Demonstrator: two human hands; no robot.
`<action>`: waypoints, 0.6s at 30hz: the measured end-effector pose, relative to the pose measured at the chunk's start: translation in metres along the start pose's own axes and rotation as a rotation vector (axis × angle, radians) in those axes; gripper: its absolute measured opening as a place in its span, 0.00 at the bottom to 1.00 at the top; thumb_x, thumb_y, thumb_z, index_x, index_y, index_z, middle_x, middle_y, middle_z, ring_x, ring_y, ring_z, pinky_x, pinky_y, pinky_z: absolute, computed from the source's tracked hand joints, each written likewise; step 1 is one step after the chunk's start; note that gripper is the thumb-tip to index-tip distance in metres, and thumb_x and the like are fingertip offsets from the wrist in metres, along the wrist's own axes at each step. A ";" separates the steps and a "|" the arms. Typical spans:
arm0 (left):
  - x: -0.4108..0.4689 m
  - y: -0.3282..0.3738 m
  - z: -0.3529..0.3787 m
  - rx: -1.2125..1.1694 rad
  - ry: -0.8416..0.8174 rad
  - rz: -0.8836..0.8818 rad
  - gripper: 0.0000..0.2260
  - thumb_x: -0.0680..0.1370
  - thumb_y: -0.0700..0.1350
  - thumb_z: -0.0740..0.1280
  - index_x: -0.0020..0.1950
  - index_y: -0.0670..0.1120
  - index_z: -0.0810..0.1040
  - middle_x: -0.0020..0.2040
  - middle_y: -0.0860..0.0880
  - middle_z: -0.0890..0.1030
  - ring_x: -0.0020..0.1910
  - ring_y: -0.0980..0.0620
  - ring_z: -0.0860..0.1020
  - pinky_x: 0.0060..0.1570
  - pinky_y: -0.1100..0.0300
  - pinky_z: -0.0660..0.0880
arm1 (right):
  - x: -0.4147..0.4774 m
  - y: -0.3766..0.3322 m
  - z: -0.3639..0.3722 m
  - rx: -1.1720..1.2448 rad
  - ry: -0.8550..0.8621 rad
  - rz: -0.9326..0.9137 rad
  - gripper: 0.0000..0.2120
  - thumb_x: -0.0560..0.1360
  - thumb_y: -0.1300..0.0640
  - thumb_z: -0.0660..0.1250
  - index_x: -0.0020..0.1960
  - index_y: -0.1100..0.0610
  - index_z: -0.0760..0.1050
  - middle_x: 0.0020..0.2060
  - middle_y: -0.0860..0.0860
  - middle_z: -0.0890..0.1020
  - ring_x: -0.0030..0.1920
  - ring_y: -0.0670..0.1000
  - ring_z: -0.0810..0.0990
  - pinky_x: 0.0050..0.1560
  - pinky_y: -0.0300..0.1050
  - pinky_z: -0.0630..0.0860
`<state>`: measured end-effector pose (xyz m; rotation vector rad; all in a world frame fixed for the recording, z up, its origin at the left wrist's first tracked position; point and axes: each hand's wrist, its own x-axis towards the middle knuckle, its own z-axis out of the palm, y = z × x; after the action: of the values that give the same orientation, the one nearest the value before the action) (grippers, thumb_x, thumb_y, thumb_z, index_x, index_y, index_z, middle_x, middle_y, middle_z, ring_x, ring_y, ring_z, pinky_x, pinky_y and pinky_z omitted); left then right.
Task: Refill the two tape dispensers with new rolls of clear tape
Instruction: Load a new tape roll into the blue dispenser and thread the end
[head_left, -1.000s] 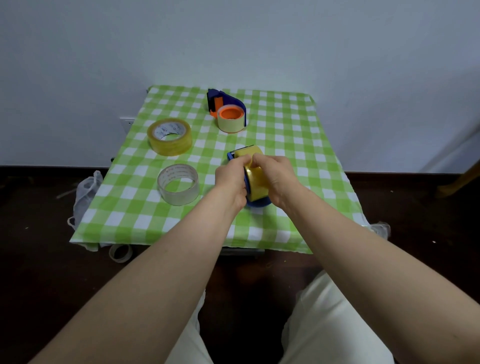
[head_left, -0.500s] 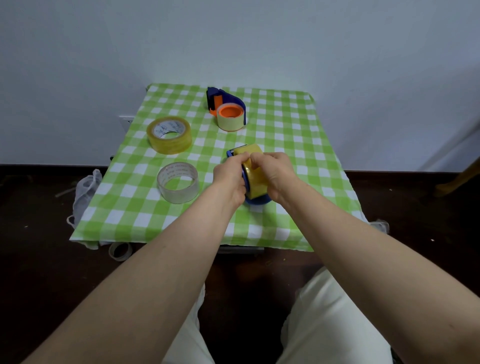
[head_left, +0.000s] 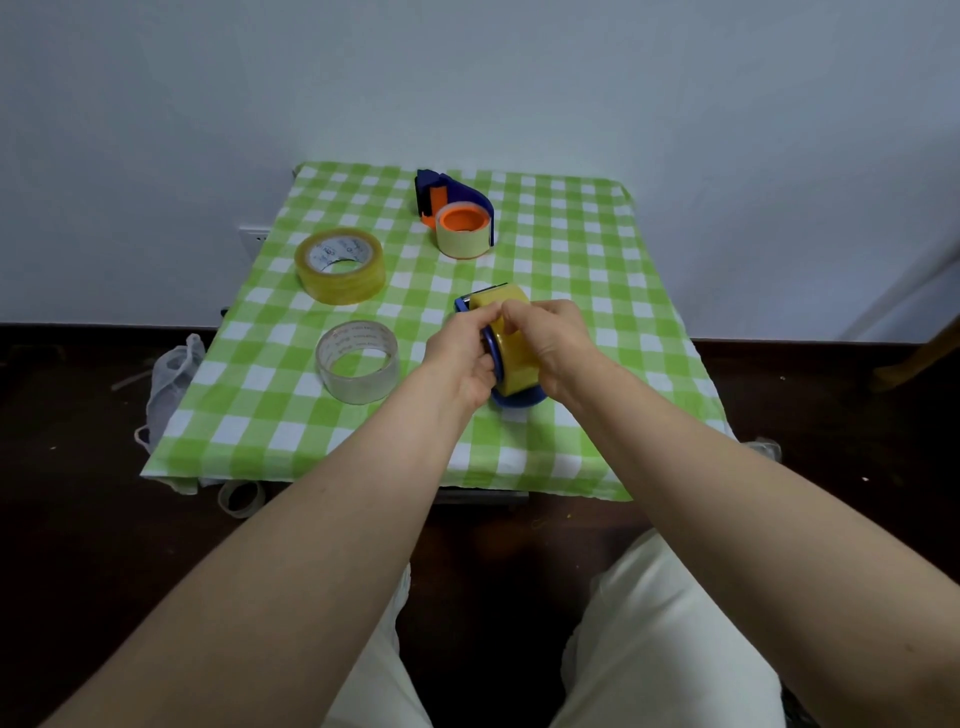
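A blue tape dispenser (head_left: 517, 399) stands upright near the table's middle with a yellowish tape roll (head_left: 514, 353) in it. My left hand (head_left: 460, 353) grips its left side and my right hand (head_left: 550, 343) pinches the roll's top from the right. A second blue and orange dispenser (head_left: 457, 208) lies at the back with a pale roll on its hub. A thick yellowish roll (head_left: 340, 265) lies flat at the back left. A thin clear roll (head_left: 357, 361) lies flat to the left of my hands.
The small table wears a green and white checked cloth (head_left: 571, 249) and stands against a pale wall. An empty tape core (head_left: 240, 498) and a white mesh bag (head_left: 171, 379) lie on the dark floor at the left. My knees sit under the front edge.
Both hands have stayed on the dispenser and roll, with only slight shifts of the fingers at the roll's top. The other rolls have not moved.
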<state>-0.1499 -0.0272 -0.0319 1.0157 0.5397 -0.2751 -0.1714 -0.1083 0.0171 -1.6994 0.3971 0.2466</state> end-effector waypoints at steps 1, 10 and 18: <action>0.000 0.000 0.000 0.000 -0.006 -0.006 0.08 0.77 0.43 0.66 0.53 0.40 0.78 0.38 0.45 0.81 0.37 0.49 0.80 0.43 0.53 0.79 | 0.000 0.000 -0.001 0.000 -0.004 -0.002 0.15 0.71 0.63 0.65 0.29 0.57 0.65 0.25 0.50 0.69 0.26 0.47 0.67 0.14 0.27 0.58; -0.003 0.003 0.001 0.005 -0.045 -0.022 0.08 0.78 0.44 0.65 0.49 0.39 0.78 0.39 0.45 0.80 0.38 0.49 0.79 0.52 0.50 0.76 | 0.002 0.000 -0.001 0.026 -0.030 0.004 0.12 0.73 0.61 0.66 0.33 0.57 0.67 0.28 0.50 0.72 0.27 0.47 0.70 0.14 0.27 0.60; -0.004 0.003 0.000 -0.009 -0.047 -0.027 0.07 0.78 0.43 0.66 0.47 0.39 0.78 0.36 0.45 0.81 0.38 0.49 0.79 0.51 0.50 0.75 | 0.007 0.004 -0.004 0.002 -0.046 -0.008 0.13 0.72 0.61 0.66 0.31 0.57 0.67 0.28 0.51 0.72 0.27 0.48 0.71 0.20 0.33 0.65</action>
<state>-0.1513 -0.0257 -0.0276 0.9912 0.5120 -0.3192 -0.1665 -0.1131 0.0111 -1.6897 0.3567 0.2789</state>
